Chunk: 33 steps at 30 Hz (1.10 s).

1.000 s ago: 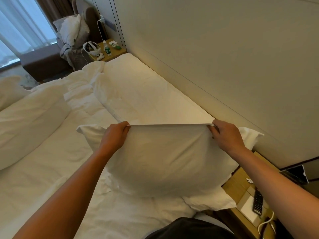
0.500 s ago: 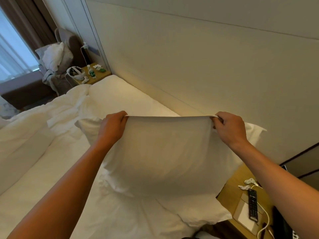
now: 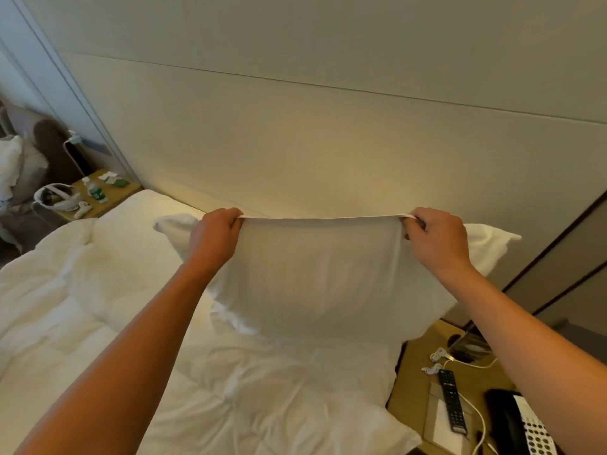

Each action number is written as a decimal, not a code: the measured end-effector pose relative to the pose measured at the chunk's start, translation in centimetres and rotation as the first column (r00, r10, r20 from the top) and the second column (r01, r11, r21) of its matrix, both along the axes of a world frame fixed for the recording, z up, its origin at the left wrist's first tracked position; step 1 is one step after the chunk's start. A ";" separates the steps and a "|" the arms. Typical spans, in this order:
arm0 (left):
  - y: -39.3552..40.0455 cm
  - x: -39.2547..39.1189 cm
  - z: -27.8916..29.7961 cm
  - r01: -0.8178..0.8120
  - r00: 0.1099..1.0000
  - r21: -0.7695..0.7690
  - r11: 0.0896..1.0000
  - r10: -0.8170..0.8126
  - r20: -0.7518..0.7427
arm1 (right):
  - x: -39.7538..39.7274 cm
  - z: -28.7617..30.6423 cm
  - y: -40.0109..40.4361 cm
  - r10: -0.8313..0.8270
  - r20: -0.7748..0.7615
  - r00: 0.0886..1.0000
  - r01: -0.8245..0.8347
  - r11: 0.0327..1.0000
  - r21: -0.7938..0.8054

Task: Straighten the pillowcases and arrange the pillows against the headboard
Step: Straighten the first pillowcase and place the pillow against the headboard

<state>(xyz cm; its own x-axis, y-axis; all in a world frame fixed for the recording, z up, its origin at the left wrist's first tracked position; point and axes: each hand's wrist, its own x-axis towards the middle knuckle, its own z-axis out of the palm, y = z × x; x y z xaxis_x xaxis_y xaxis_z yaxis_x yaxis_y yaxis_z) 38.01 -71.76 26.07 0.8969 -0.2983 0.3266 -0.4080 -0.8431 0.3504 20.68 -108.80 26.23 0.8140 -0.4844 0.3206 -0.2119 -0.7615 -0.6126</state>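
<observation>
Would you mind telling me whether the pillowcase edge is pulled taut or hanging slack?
Taut: the pillowcase top edge runs almost straight between the left hand and right hand, each gripping it near a corner.

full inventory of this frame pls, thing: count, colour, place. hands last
pillow: 1, white, held up in front of the headboard
headboard: 1, beige panels, behind the bed
duvet: 1, white, rumpled across the bed
near nightstand: 1, yellow wood, lower right beside the bed
remote: 1, black, on near nightstand
cable: 1, white, on near nightstand
phone: 1, black and white, right edge of near nightstand
far nightstand: 1, yellow wood, left of the bed
bottle: 1, clear with green label, on far nightstand
left hand: grips the pillow's top edge
right hand: grips the pillow's top edge
</observation>
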 end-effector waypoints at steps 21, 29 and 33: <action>-0.9 7.5 -3.7 -0.041 0.999 0.068 0.997 0.043 -0.018 | 5.5 -5.4 0.8 0.038 -0.061 0.997 -0.028 0.987 0.157; 1.6 8.5 -8.2 -0.078 0.965 0.098 0.992 0.100 -0.241 | 7.1 -11.1 4.0 0.145 -0.116 0.983 -0.127 0.981 0.144; 2.5 8.1 -11.3 -0.069 0.949 0.057 0.996 0.083 -0.304 | 7.0 -12.4 4.1 0.125 -0.131 0.983 -0.112 0.988 0.102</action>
<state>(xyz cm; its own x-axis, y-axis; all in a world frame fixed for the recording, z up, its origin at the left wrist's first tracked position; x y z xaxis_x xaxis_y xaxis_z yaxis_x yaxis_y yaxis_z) 46.13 -69.23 14.77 0.9722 -0.2330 0.0210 -0.2210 -0.8851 0.4095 27.70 -104.68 13.83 0.9004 -0.4044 0.1604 -0.2101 -0.7270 -0.6537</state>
